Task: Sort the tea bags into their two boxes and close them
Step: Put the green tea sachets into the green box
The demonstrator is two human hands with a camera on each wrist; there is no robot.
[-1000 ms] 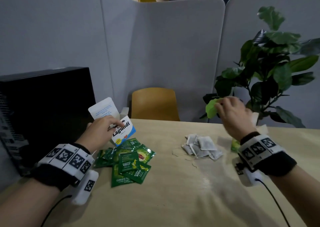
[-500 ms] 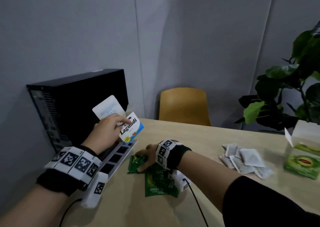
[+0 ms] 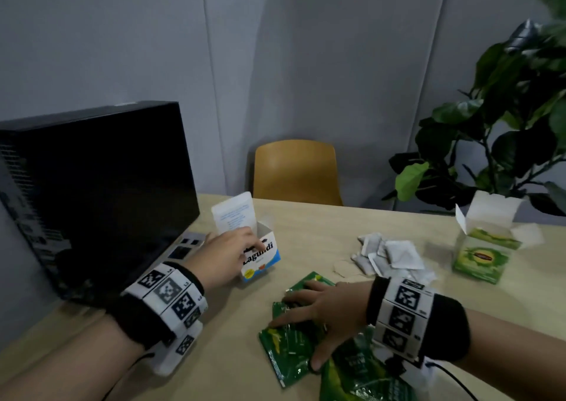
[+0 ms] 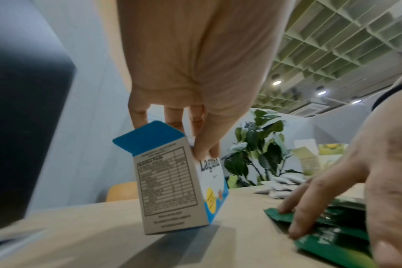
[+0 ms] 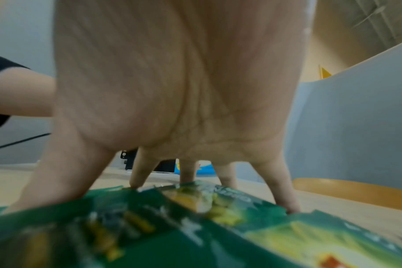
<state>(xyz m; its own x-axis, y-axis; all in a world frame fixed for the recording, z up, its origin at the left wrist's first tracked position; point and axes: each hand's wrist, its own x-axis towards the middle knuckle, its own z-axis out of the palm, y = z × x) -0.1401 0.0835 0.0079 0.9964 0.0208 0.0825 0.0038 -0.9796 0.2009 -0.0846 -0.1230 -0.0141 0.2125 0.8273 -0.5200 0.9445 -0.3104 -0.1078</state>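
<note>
Head view shows what is new: half a second ago the right hand was only reaching the green tea packets. Now it lies spread on top of the pile, near the front edge of the table. The Lagundi box was lifted up before. Now it is down low by the table, left of the green pile, and the left wrist view shows it tipped, with one bottom edge touching the wood.

I think this means the sorting is just starting. No tea bags look packed yet. The green packets are being gathered, and they belong in the green tea box, which stands open at the far right. The white tea bags lie in a heap between the two boxes. They probably go in the Lagundi box, whose lid flap stands open.

The left hand comes down from above and pinches the top of the Lagundi box, thumb on the front and fingers behind. Its wrist is raised off the table.

The right hand is flat and wide. Its fingers are straight and fanned out, pressing their tips on the packets. It is not grasping any packet yet. The arm crosses in from the right.

A black computer case stands at the left, a yellow chair and a leafy plant are behind.
</note>
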